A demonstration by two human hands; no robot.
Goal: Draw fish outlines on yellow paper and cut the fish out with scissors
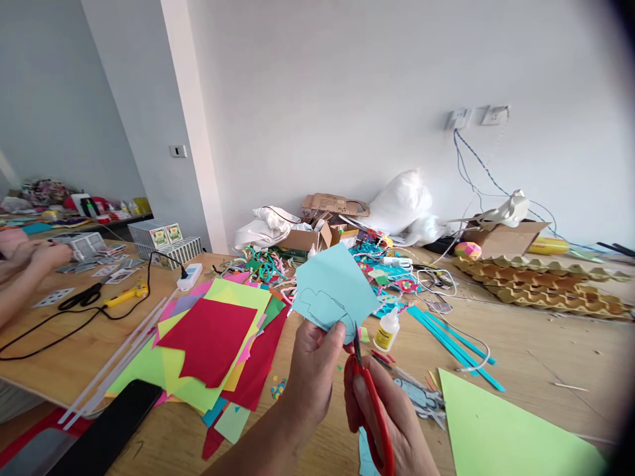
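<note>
My left hand (317,363) pinches the lower edge of a light blue sheet of paper (342,281), thumb on the front. A dark outline of a figure is drawn on the sheet. Red-handled scissors (374,410) are in my right hand (391,416), fingers wrapped round the loops. Their dark blades point up at the lower right edge of the paper, close to my left thumb. Whether the blades are closed on the paper I cannot tell. Beyond my right hand stands a small white glue bottle (387,330) with a yellow label.
Stacked coloured paper (213,337) lies to the left, by a black phone (109,430). A green sheet (506,430) and egg trays (536,287) are on the right. Craft scraps and boxes line the wall. Another person's hands (40,254) handle cards at the far left, near a glue gun (126,294).
</note>
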